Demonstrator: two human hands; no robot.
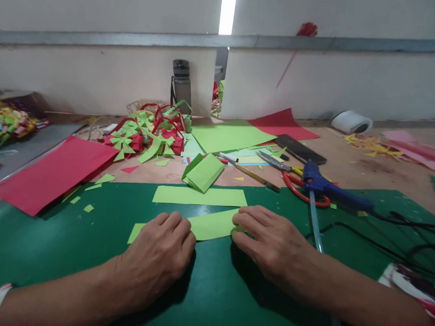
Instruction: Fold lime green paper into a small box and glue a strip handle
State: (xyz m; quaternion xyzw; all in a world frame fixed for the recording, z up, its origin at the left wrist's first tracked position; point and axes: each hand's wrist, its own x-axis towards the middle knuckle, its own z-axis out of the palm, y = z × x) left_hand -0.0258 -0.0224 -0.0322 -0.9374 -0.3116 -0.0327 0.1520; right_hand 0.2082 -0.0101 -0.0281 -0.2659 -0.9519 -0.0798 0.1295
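A light green paper strip [214, 225] lies slightly slanted on the green mat [211, 289]. My left hand [165, 248] is closed over its left part, with the fingers curled and the strip's left end showing past the wrist side. At the strip's right end, my right hand [268, 238] pinches the paper between thumb and fingers. Just beyond sits a second light green strip [200, 196], lying flat. Behind that rests a folded light green paper piece [205, 173].
Right of centre lie a blue glue gun [336, 188] with its cable, scissors [293, 179], a pencil [256, 177] and a phone [300, 149]. Red paper [60, 174] is at left. Red-and-green paper baskets [163, 140] and a bottle [181, 83] stand behind.
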